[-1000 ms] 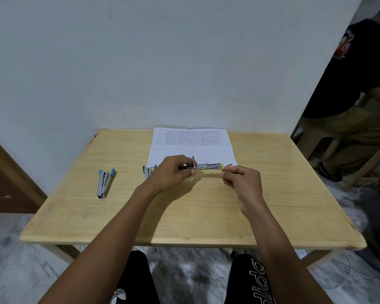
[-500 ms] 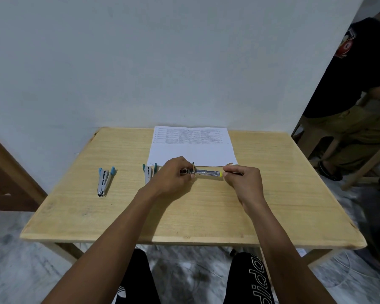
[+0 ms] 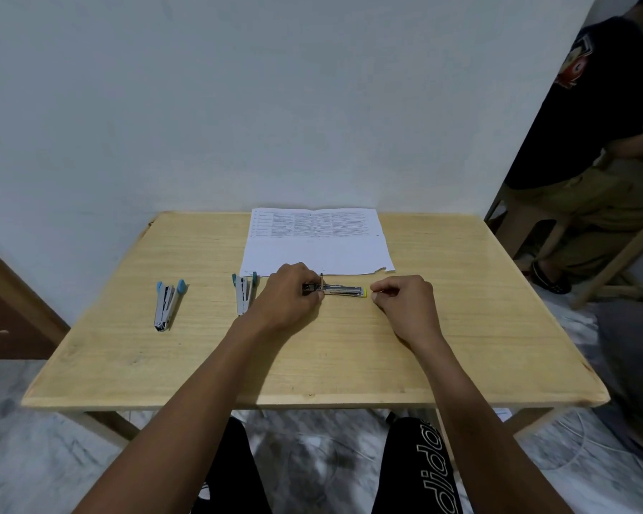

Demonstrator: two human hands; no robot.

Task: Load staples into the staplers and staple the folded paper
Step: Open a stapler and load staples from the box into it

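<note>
While left hand [image 3: 290,294] grips stapler [image 3: 344,290] near paper [image 3: 316,250] edge, right hand [image 3: 405,302] curls beside tip; contents unclear.

yellow-tipped stapler [image 3: 344,290]: opened flat, just before folded paper [image 3: 316,250] | teal stapler [image 3: 245,293], blue stapler [image 3: 167,304]: lying left, splayed

L hand [image 3: 290,293] on yellow-tipped stapler [image 3: 344,290], R hand [image 3: 405,304] just beside its tip

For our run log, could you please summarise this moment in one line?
left hand grips yellow-tipped stapler on table | right hand curled beside its tip, hold unclear | blue stapler, teal stapler untouched
</note>
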